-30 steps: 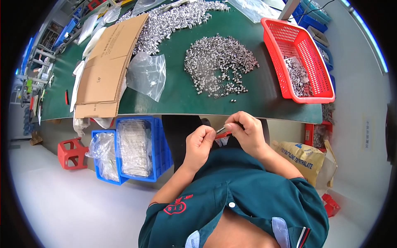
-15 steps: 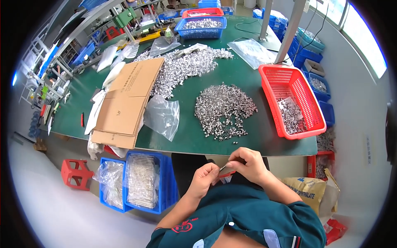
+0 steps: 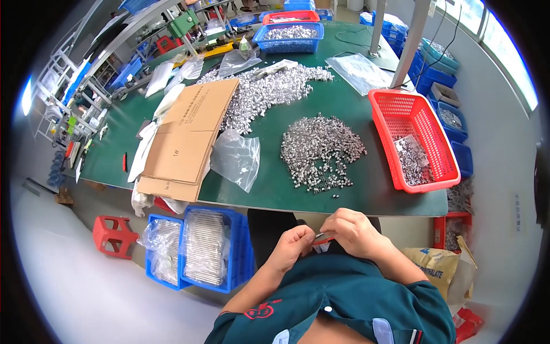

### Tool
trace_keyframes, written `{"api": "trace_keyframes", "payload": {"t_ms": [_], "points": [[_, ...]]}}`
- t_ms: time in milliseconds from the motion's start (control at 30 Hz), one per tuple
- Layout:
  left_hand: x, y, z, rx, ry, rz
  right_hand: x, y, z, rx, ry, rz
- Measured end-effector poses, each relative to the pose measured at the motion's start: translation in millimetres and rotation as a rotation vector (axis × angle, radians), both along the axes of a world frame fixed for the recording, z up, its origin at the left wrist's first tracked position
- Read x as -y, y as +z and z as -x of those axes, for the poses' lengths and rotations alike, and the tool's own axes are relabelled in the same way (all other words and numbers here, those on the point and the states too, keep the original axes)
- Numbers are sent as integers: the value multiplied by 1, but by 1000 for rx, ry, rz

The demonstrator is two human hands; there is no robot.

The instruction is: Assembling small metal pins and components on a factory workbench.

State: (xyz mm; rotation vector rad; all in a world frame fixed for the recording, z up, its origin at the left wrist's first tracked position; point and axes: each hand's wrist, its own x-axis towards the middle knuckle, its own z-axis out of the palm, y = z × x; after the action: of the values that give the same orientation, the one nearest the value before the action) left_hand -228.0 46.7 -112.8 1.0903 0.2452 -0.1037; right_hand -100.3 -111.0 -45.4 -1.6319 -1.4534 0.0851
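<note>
Left hand point(image 3: 295, 243) and right hand point(image 3: 352, 231) meet below the table edge, fingers pinched shut on a small reddish-grey part point(image 3: 322, 237); shape unclear. Beyond, on matte green table point(image 3: 269, 189): glinting heap of small metal pieces point(image 3: 321, 150), crumpled clear bag point(image 3: 236, 157), flat cardboard point(image 3: 186, 137), red mesh basket point(image 3: 413, 137).

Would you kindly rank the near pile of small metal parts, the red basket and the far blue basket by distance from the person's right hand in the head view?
From the right hand:
1. Near pile of metal parts, straight ahead on the green table.
2. Red basket, ahead to the right.
3. Far blue basket, at the table's far end.
</note>
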Motion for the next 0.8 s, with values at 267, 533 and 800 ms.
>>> {"api": "trace_keyframes", "payload": {"t_ms": [267, 533, 800], "points": [[10, 4, 5, 95, 98, -160, 4, -4, 10, -253, -176, 131], [11, 13, -5, 39, 129, -56, -5, -25, 16, -535, -130, 98], [5, -5, -3, 46, 190, 95, 6, -48, -35, -79, -543, 157]]}}
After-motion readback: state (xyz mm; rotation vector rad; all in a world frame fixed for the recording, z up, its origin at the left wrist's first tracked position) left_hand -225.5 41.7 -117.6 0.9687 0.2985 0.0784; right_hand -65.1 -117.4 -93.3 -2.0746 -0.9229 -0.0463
